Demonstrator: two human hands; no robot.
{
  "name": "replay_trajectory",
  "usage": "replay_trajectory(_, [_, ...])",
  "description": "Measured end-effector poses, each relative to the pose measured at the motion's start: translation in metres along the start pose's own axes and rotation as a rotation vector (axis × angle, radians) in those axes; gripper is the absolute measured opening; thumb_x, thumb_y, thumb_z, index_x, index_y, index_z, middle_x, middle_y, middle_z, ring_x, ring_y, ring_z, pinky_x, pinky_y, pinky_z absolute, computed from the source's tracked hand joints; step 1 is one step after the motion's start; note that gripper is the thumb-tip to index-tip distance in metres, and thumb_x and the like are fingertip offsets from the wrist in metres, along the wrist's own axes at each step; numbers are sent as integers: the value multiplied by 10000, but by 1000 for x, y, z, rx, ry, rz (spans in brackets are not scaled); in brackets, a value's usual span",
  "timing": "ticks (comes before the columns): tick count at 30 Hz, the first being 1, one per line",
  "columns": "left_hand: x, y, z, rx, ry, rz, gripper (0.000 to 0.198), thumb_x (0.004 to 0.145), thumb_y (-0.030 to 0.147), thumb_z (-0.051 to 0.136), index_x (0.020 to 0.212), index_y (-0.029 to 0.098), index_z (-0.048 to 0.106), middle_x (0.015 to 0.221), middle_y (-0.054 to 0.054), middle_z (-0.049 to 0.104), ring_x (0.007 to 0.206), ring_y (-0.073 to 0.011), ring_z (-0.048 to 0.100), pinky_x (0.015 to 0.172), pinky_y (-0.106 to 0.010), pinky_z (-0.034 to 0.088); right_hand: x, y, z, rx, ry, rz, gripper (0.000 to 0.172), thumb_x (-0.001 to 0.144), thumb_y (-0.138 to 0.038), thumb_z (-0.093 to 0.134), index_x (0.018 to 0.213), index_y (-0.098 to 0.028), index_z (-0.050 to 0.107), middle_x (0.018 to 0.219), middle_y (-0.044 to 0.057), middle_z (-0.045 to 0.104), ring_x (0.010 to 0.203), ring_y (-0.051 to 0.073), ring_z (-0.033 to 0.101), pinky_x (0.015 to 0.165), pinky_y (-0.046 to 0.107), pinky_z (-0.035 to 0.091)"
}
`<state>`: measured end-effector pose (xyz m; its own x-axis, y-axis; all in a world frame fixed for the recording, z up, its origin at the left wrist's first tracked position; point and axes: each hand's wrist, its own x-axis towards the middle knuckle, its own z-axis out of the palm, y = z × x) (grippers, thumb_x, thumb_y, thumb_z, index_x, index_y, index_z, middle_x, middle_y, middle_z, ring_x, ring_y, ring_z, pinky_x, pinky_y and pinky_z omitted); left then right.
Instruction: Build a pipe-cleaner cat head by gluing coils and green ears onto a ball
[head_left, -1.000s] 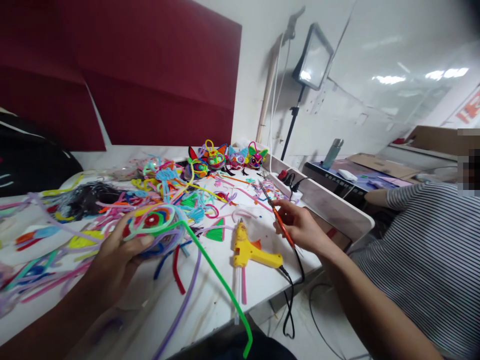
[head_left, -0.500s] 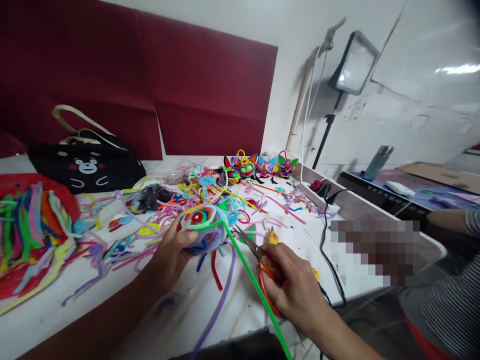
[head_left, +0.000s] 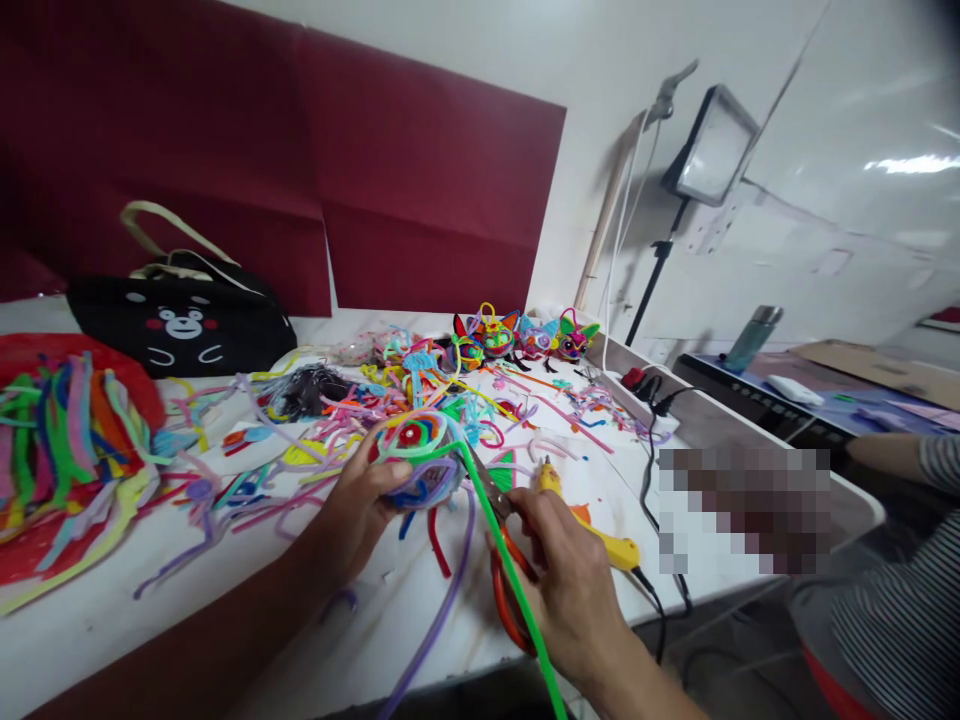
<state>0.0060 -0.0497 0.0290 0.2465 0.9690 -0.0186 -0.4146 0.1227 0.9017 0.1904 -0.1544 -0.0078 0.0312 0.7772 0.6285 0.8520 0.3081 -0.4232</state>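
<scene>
My left hand (head_left: 367, 500) is closed round a ball-shaped craft piece (head_left: 424, 480) covered in coiled pipe cleaners, with a red eye-like spot on it. A long green pipe cleaner (head_left: 517, 580) runs from the piece down toward the bottom edge, and a purple one (head_left: 442, 610) hangs beside it. In my right hand (head_left: 570, 570) are scissors (head_left: 510, 590) with orange handles. Their blades are at the green pipe cleaner, close to the ball; whether they touch it I cannot tell.
A yellow glue gun (head_left: 615, 548) lies right of my right hand, its cord trailing off the table. Loose pipe cleaners (head_left: 360, 390) cover the table's middle. Finished-looking cat-eared heads (head_left: 495, 335) stand at the back. A red bag of strips (head_left: 142, 400) lies left; another person's arm (head_left: 885, 458) shows right.
The scissors have come up to the green pipe cleaner, and their handles have turned more upright. More of the glue gun shows. The view has shifted slightly.
</scene>
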Motion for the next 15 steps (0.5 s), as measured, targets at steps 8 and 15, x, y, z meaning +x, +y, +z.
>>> replay_trajectory(8, [1,-3,-4,-16,-36,9,825,586,294,798,1356,233,508,1121,-91,751,1039,-370,718,771,-479,645,8,-7,12,-72,80,-35,203,969,-274,497,1093,-175,623,819,62,667,664,190,667,583,276,507])
replay_trajectory(15, [0,-4,-3,-12,-28,7,845,583,295,809,1366,204,505,1105,-99,752,1074,-392,697,785,-491,637,10,-8,18,-106,176,-110,218,973,-288,493,1088,-160,627,803,49,655,642,164,658,541,237,495])
